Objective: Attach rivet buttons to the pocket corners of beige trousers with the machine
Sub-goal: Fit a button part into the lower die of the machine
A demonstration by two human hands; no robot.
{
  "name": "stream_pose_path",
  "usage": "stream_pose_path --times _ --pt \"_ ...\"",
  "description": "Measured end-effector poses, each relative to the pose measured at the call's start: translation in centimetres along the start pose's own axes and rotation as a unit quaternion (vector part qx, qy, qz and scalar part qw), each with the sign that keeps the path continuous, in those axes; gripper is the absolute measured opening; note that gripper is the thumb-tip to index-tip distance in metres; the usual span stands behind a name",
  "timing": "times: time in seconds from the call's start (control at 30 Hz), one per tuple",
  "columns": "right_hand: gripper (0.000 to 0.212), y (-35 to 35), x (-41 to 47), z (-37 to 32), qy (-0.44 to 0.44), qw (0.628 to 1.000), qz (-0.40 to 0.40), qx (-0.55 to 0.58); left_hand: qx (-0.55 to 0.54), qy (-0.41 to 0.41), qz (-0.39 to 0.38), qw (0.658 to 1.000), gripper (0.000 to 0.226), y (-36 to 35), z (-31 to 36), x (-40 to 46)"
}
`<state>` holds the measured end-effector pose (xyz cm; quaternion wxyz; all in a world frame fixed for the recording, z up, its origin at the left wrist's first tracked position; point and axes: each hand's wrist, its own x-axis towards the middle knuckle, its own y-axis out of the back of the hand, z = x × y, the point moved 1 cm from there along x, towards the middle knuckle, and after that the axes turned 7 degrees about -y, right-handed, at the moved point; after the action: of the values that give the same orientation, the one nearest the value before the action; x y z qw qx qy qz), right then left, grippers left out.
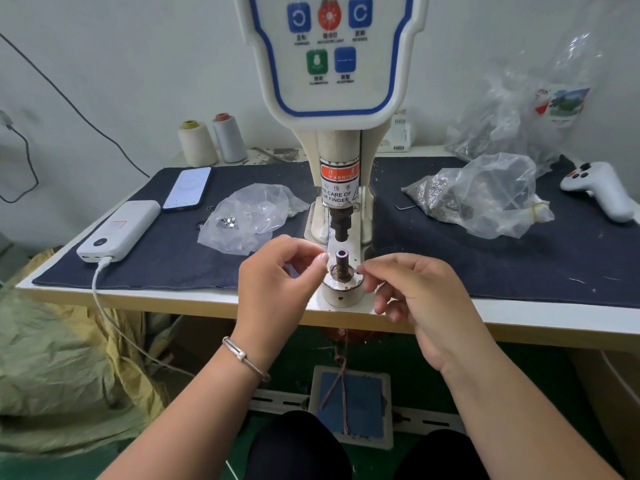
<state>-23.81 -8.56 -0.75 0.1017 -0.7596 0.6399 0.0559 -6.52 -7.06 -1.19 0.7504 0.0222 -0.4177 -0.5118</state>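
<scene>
Machine: white rivet press machine (334, 64), its black punch directly above the small upright dark lower die post (342, 261).
Table: white table (519, 317) under a navy cloth.
Trousers: not in view.
Bags: clear plastic bag of silvery rivets (251, 216) lies left of the machine.
Left hand (277, 289): fingers curled, tips just left of the post; whether they pinch a rivet, cannot tell.
Right hand (419, 299): fingers curled just right; same doubt.

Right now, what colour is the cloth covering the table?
Dark navy blue cloth, clearest in the head view.

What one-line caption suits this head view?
Both hands, left hand and right hand, hover with fingers curled beside the lower die of the rivet machine; no trousers visible.
</scene>
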Motion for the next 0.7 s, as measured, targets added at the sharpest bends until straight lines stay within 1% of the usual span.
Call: stream_pose_path --times 0.1,0.2,0.33,0.7 --pt "0.017 0.5 -0.1 0.6 -0.012 1.000 0.021 -0.013 -0.039 0.057 -0.006 0.998 0.011 -0.7 -0.7 0.8" --pt "0.018 0.7 -0.2 1.0 -0.020 0.999 0.024 -0.010 -0.082 0.083 -0.023 0.993 0.011 -1.3 -0.8 1.4" --pt "0.019 1.0 -0.1 1.2 -0.020 1.000 0.023 -0.006 -0.096 0.086 -0.040 0.991 0.014 -1.7 -0.7 1.9" --pt "0.019 1.4 0.0 1.4 -0.018 1.000 0.019 -0.003 -0.079 0.093 -0.067 0.990 0.021 -1.9 -0.3 2.6"
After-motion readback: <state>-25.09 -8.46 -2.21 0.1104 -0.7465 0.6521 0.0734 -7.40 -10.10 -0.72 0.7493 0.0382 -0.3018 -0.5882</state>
